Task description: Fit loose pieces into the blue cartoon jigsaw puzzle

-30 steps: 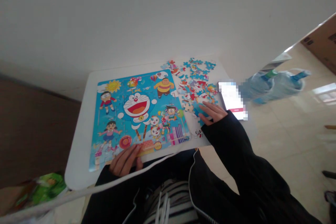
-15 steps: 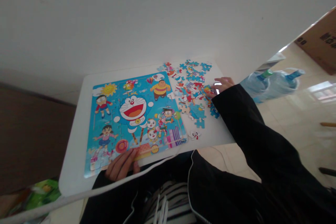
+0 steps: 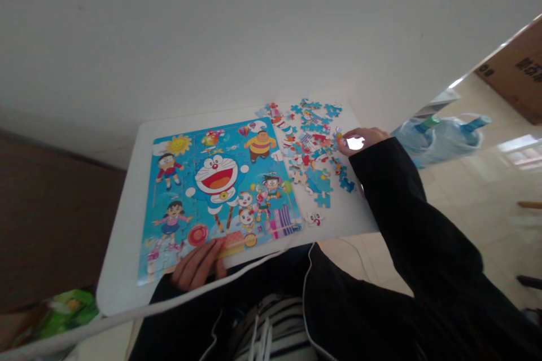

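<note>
Working the loose jigsaw pieces (image 3: 313,149) on the bench's (image 3: 121,287) far right, the right hand (image 3: 362,141) sits curled at their edge, its grip hidden by glare. The left hand (image 3: 197,265) lies open, steadying the assembled puzzle's (image 3: 220,180) near edge.

The head-worn camera looks forward and down from just above the person's body (its frame sits slightly tilted) at the jigsaw puzzle (image 3: 220,197) on the white table (image 3: 122,271), with the pale wall (image 3: 254,28) far beyond and the tiled floor (image 3: 466,225) at right.
</note>
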The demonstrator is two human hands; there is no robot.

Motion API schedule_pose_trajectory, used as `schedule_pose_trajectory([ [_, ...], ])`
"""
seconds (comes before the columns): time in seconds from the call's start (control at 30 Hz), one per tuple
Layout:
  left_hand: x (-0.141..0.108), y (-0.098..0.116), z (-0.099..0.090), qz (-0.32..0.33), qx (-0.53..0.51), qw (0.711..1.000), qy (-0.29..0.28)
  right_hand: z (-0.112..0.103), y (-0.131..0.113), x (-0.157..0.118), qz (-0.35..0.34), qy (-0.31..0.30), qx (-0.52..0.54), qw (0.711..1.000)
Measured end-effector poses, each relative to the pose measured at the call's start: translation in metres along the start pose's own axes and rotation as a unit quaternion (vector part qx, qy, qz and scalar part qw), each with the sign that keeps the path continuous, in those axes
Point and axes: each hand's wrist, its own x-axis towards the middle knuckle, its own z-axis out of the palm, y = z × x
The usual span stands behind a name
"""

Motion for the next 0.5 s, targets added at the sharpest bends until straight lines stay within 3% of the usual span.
schedule_pose_trajectory([
  [0.2, 0.003, 0.001, -0.002, 0.003, -0.002, 1.000, -0.002, 0.006, -0.016, 0.000, -0.042, -0.160, 0.014, 0.986],
  [0.37, 0.000, 0.001, -0.002, 0.002, 0.004, 1.000, -0.006, 0.019, -0.009, 0.034, -0.023, -0.158, -0.081, 0.984],
  [0.5, -0.003, 0.001, -0.001, -0.012, -0.006, 1.000, -0.005, 0.025, -0.007, 0.050, -0.016, -0.180, -0.085, 0.980],
])
